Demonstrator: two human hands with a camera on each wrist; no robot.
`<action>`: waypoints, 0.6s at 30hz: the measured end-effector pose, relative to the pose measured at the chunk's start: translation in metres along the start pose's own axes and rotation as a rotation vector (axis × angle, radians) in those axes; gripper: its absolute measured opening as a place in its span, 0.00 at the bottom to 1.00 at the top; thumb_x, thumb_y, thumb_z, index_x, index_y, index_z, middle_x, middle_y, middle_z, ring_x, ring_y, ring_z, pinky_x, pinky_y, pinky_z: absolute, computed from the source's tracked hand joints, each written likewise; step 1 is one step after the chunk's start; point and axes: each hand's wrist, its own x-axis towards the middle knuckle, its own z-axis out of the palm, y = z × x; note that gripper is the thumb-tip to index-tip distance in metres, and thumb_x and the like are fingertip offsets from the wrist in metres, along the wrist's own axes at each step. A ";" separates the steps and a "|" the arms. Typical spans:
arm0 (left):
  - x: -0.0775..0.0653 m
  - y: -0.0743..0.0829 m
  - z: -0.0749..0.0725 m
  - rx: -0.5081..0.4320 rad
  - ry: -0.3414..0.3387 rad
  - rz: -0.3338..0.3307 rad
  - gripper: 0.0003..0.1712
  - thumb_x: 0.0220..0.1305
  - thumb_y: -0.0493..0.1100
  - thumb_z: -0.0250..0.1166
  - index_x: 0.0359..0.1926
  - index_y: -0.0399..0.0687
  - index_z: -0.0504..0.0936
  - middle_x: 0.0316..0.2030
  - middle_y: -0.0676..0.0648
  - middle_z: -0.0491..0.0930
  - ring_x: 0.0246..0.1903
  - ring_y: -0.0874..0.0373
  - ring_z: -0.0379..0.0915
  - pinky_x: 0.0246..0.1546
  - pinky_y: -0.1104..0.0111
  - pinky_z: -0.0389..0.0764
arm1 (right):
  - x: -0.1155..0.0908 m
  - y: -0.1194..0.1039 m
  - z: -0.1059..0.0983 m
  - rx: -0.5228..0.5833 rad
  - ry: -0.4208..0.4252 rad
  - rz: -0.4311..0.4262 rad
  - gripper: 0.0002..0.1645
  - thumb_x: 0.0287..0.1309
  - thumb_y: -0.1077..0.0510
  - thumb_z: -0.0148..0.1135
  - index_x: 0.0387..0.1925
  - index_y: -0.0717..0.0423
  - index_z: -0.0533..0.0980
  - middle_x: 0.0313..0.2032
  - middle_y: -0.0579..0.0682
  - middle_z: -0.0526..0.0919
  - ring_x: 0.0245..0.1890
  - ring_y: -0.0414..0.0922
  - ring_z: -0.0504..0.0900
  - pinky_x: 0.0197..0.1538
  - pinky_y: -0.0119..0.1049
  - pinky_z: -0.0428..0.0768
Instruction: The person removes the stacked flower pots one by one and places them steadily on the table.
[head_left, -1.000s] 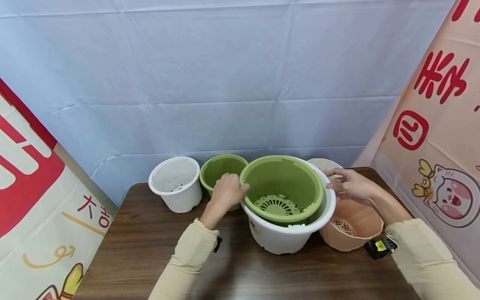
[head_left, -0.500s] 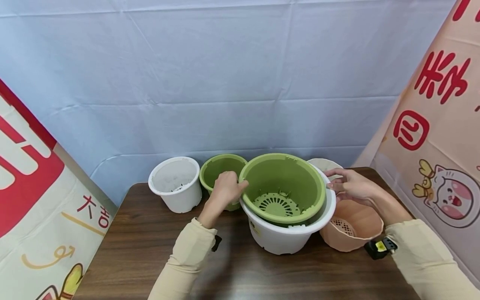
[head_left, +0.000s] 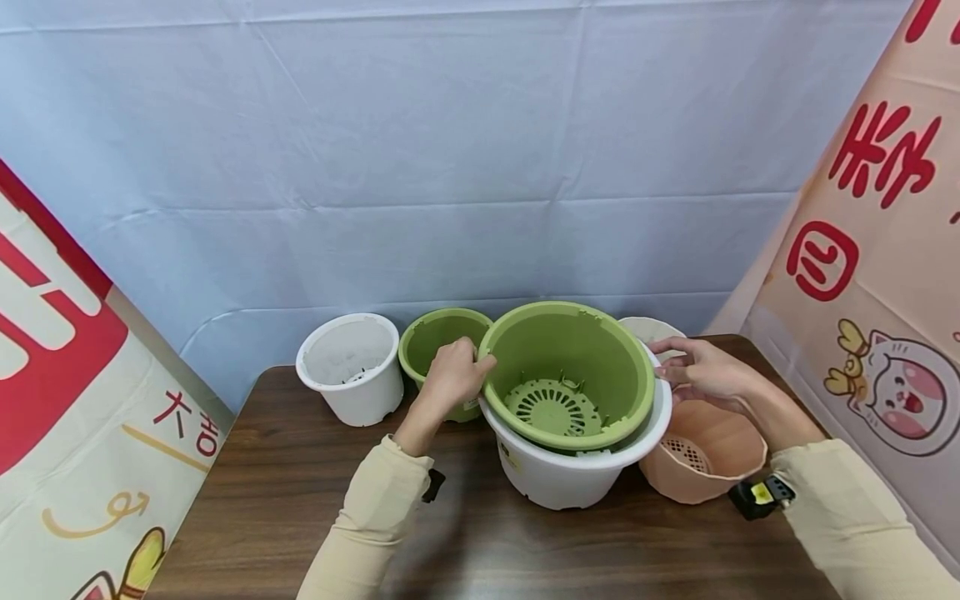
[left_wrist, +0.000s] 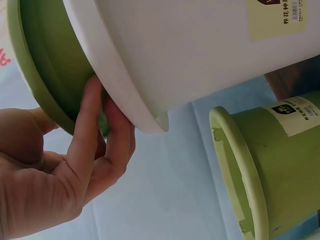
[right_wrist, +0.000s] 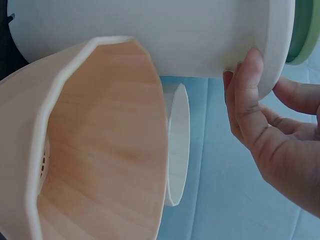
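A large green flowerpot (head_left: 558, 358) with a slotted bottom sits partly inside a large white flowerpot (head_left: 555, 483), its rim standing above the white one. My left hand (head_left: 453, 375) grips the green pot's rim on the left; in the left wrist view the fingers (left_wrist: 87, 120) reach under that rim, right by the white rim. On the other side my right hand (head_left: 701, 367) holds the white pot's rim, its thumb over the edge and fingers (right_wrist: 248, 85) against the outer wall, as the right wrist view shows.
To the left stand a small white pot (head_left: 367, 400) and a small green pot (head_left: 429, 337). A peach-coloured faceted pot (head_left: 731, 446) is under my right forearm, with a cream pot (head_left: 637, 327) behind it. All are on a dark wooden table (head_left: 300, 500) before a pale cloth backdrop.
The green pot has risen slightly inside the white pot, my left hand moving with its rim. The white pot and my right hand have stayed in place.
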 end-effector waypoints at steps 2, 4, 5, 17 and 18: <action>0.000 0.001 -0.001 -0.008 -0.003 -0.004 0.18 0.63 0.42 0.53 0.16 0.45 0.64 0.17 0.48 0.63 0.15 0.58 0.61 0.17 0.72 0.65 | 0.000 0.000 0.000 -0.002 0.000 0.002 0.27 0.63 0.71 0.44 0.59 0.77 0.49 0.32 0.51 0.77 0.29 0.42 0.78 0.29 0.34 0.80; 0.000 0.001 -0.001 -0.024 -0.013 -0.013 0.17 0.64 0.43 0.53 0.18 0.44 0.65 0.19 0.47 0.66 0.16 0.57 0.63 0.18 0.71 0.67 | 0.000 -0.001 0.001 -0.003 0.002 0.005 0.27 0.63 0.71 0.44 0.59 0.77 0.48 0.32 0.52 0.77 0.30 0.42 0.78 0.29 0.34 0.80; 0.000 0.000 -0.001 -0.031 -0.016 -0.017 0.17 0.64 0.43 0.53 0.19 0.43 0.65 0.20 0.46 0.67 0.17 0.57 0.64 0.19 0.71 0.67 | 0.000 -0.001 0.001 -0.004 0.003 0.006 0.27 0.63 0.71 0.43 0.59 0.77 0.48 0.32 0.52 0.77 0.30 0.42 0.78 0.29 0.34 0.80; -0.001 0.000 -0.003 -0.135 -0.039 -0.033 0.19 0.65 0.44 0.54 0.18 0.44 0.65 0.17 0.48 0.66 0.16 0.58 0.72 0.16 0.73 0.70 | 0.000 -0.002 0.001 -0.005 0.010 0.013 0.27 0.63 0.71 0.42 0.60 0.77 0.47 0.32 0.52 0.77 0.30 0.42 0.78 0.29 0.34 0.80; -0.001 0.000 -0.003 -0.148 -0.042 -0.037 0.19 0.65 0.44 0.54 0.18 0.44 0.64 0.16 0.48 0.65 0.16 0.58 0.74 0.16 0.73 0.71 | 0.000 -0.002 0.001 -0.006 0.010 0.013 0.27 0.63 0.71 0.42 0.60 0.77 0.47 0.32 0.52 0.77 0.30 0.42 0.78 0.29 0.34 0.80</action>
